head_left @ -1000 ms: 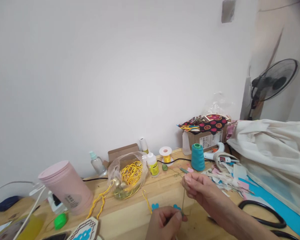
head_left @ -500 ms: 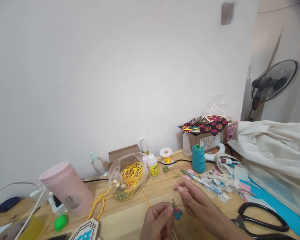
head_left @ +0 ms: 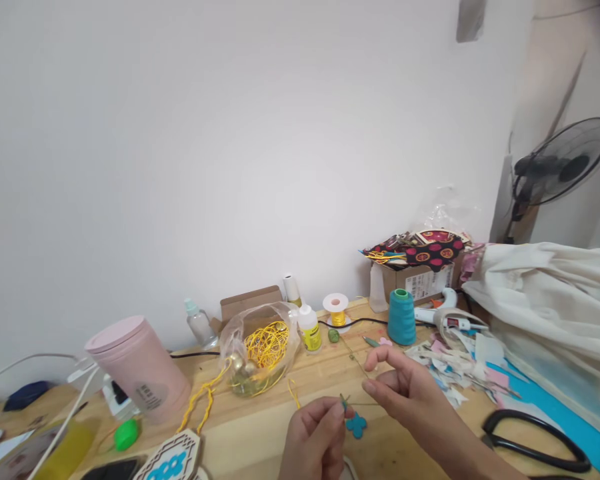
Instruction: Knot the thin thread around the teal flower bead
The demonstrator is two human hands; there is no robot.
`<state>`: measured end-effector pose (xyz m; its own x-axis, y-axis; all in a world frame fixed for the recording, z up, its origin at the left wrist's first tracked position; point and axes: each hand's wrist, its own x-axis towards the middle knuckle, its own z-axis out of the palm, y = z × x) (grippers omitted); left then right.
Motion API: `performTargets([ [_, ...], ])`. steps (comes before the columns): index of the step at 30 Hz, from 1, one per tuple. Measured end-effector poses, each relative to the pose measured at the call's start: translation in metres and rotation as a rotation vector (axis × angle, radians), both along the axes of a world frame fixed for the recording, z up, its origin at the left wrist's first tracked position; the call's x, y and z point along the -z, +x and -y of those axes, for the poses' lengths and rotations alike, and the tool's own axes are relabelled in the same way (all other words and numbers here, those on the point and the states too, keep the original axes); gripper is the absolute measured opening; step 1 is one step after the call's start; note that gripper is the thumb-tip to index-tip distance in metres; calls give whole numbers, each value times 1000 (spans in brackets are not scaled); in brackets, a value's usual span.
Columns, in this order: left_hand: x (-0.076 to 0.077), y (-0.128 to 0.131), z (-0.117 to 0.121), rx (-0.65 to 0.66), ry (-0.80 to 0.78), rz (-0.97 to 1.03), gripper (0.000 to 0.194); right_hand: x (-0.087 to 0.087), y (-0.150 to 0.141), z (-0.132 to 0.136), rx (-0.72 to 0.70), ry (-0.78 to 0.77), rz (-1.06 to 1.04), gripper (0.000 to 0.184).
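At the bottom centre my left hand (head_left: 316, 437) is closed in a pinch on a small blue flower-shaped piece (head_left: 356, 424) with a green loop at its top. Just right of it, my right hand (head_left: 405, 393) pinches a thin green thread (head_left: 356, 363). The thread runs up and back across the wooden table (head_left: 260, 427) toward a small green bead (head_left: 333, 335). The two hands are a few centimetres apart.
A pink tumbler (head_left: 137, 370) stands at the left. Behind the hands are a plastic bag of yellow cord and bells (head_left: 257, 353), a glue bottle (head_left: 310, 328), a teal thread cone (head_left: 401, 317), a glue gun (head_left: 443, 308) and paper scraps. Black scissors (head_left: 535, 437) lie at the right.
My left hand lifted the blue flower piece off the table. My right hand dropped closer to the left, then pulled back right, pinching the thread. The camera drifted slightly left.
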<state>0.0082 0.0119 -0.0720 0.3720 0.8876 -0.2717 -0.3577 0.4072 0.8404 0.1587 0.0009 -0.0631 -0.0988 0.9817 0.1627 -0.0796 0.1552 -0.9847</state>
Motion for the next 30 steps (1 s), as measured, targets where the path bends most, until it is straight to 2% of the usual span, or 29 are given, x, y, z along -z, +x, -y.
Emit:
performTargets([
  [5, -2, 0, 1, 19, 8, -7, 32, 4, 3, -3, 15, -22, 16, 23],
  [11, 1, 4, 4, 21, 120, -207, 49, 1, 2, 1, 18, 81, 91, 14],
  [13, 3, 4, 3, 5, 174, -263, 49, -1, 0, 3, -1, 91, 133, 11],
  [17, 8, -1, -3, -55, 125, -232, 46, 2, -4, 6, 4, 123, 243, 0],
  [19, 10, -3, -5, -91, 109, -217, 45, 5, -6, 8, 41, 213, 359, 7],
  [22, 11, -1, -5, -185, 162, -259, 44, 10, -12, 14, 81, 462, 578, 19],
  [25, 13, 0, -5, -249, 184, -288, 43, 13, -16, 18, 82, 624, 658, 26],
  [27, 13, 0, -5, -198, 136, -267, 44, 15, -16, 16, 99, 613, 632, 24],
  [30, 11, -3, -7, -86, 79, -173, 44, 17, -11, 10, 98, 492, 570, 16],
])
